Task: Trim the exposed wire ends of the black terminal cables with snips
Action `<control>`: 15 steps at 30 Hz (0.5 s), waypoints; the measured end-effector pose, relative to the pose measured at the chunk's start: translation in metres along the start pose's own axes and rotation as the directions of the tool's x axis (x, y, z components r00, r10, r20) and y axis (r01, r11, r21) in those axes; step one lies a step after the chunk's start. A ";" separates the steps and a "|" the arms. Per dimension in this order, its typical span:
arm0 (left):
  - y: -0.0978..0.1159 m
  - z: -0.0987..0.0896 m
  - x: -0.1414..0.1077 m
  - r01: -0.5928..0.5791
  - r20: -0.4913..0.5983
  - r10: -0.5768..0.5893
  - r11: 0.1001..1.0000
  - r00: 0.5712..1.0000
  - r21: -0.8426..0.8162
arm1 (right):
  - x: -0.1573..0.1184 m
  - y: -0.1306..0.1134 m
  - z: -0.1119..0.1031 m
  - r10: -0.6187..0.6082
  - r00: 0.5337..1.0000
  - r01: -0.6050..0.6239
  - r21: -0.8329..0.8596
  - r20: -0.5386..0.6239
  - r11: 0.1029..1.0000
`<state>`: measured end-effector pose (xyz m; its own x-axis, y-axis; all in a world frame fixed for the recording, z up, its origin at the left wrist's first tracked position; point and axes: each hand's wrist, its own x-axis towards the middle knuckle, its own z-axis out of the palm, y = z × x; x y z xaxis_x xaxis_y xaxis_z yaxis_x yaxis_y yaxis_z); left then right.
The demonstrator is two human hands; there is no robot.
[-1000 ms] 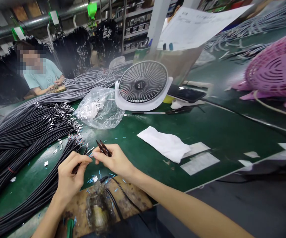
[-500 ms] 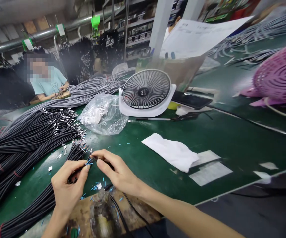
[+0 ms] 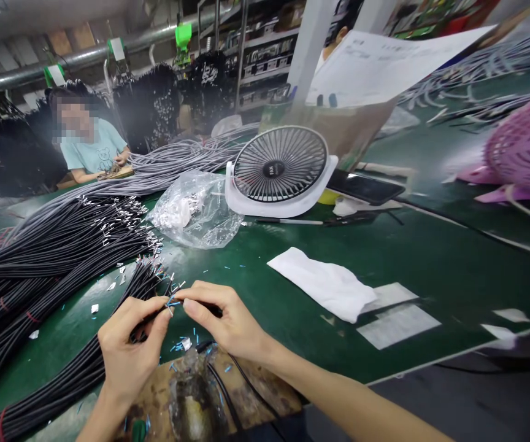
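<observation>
My left hand (image 3: 129, 350) pinches a black cable (image 3: 148, 319); my right hand (image 3: 221, 319) grips its blue wire tip (image 3: 172, 302). I should hold both steady, pulling straight.

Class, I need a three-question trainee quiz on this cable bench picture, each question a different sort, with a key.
1. True or false: the left hand pinches a black cable near its stripped end.
2. What lies right of the right hand on the green table? A) white cloth B) red mug C) hammer
3. Fill in: a desk fan stands beside a clear plastic ____.

Key: 1 true; 2 A, the white cloth; 3 bag.
</observation>
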<state>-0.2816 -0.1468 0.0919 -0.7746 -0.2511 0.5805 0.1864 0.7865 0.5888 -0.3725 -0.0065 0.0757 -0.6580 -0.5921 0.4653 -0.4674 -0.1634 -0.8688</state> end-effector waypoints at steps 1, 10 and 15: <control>0.001 0.000 0.001 -0.002 -0.004 0.002 1.000 1.000 0.011 | 0.000 0.000 0.000 -0.003 1.000 0.003 -0.005 0.002 1.000; 0.001 0.000 0.001 -0.035 0.025 0.035 0.999 0.999 0.000 | -0.001 -0.001 -0.002 -0.044 0.999 0.044 -0.030 0.016 0.999; -0.004 0.001 -0.002 -0.090 -0.015 0.090 0.996 0.996 -0.004 | 0.000 -0.001 -0.001 -0.015 0.999 0.015 -0.001 0.031 1.000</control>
<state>-0.2812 -0.1484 0.0874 -0.7453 -0.1875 0.6398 0.2582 0.8036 0.5363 -0.3726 -0.0054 0.0772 -0.6323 -0.6139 0.4727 -0.4779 -0.1712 -0.8616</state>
